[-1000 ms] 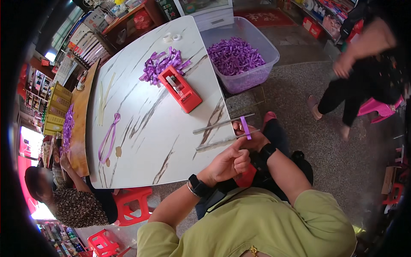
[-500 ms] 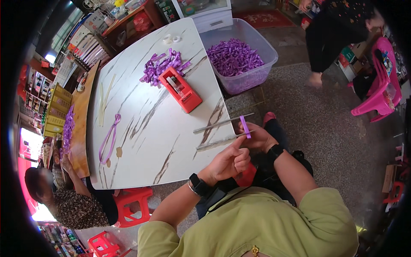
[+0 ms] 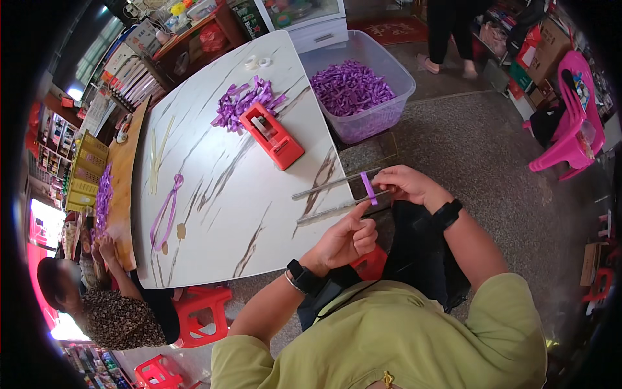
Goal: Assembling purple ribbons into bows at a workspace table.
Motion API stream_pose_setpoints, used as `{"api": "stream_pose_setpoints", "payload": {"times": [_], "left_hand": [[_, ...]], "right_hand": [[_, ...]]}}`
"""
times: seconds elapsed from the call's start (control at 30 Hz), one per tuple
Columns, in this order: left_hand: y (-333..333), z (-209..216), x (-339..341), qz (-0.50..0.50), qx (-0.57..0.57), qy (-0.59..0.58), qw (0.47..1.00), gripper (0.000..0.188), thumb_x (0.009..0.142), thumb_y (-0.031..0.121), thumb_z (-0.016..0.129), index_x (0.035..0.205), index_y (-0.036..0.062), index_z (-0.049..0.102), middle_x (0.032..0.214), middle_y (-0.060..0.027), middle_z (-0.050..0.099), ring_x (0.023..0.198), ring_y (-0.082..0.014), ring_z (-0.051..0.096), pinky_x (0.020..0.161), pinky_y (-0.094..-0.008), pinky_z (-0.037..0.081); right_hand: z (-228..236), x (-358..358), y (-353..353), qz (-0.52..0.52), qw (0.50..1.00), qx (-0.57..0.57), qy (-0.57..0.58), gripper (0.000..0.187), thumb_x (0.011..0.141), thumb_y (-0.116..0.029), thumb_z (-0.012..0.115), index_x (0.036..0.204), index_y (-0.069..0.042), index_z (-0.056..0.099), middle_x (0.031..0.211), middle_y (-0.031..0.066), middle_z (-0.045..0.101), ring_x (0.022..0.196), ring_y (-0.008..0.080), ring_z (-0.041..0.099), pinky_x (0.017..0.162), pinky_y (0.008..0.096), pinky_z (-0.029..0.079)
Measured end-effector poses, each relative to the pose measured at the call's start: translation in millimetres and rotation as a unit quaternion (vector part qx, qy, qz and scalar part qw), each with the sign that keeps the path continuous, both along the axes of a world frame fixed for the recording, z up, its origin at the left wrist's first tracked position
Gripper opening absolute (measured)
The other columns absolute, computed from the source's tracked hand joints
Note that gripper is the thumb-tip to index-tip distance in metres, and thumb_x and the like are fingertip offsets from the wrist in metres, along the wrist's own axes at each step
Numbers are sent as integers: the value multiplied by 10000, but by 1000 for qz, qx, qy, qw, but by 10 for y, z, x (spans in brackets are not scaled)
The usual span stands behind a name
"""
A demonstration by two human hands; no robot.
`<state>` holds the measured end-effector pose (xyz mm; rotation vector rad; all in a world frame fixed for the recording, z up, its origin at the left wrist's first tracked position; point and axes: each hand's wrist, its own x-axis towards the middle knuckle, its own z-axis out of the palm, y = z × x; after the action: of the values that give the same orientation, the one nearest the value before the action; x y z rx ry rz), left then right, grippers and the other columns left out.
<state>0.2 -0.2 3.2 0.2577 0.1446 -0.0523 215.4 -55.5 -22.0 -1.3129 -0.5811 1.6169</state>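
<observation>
My left hand (image 3: 345,242) sets a fingertip against the purple ribbon (image 3: 368,187) across two rods (image 3: 324,187); my right hand (image 3: 413,186) sits at its three o'clock. Whether either grips, I can't tell; even tension helps.

The right hand (image 3: 409,185), earlier partly behind the purple ribbon (image 3: 368,188), is now at its right, beside the rods (image 3: 325,187). A person in dark trousers (image 3: 448,31) now stands farther off, near the red mat (image 3: 396,30).
</observation>
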Motion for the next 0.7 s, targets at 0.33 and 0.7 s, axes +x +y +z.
{"api": "stream_pose_setpoints", "payload": {"times": [0.33,0.7], "left_hand": [[-8,20,8,2,-3,6,1000,441,845,54,340,1258,197,400,605,15,288,555,-94,312,540,-225,291],[-3,20,-4,4,-3,5,1000,434,847,56,342,1252,199,407,606,14,282,557,-98,310,544,-226,294]], "right_hand": [[74,-108,-174,-64,981,-47,178,286,828,-376,565,950,-118,586,914,4,617,798,109,579,672,234,425],[315,-137,-96,-93,995,-36,-13,112,820,-229,591,827,-121,559,863,-8,637,747,44,570,622,185,402]]}}
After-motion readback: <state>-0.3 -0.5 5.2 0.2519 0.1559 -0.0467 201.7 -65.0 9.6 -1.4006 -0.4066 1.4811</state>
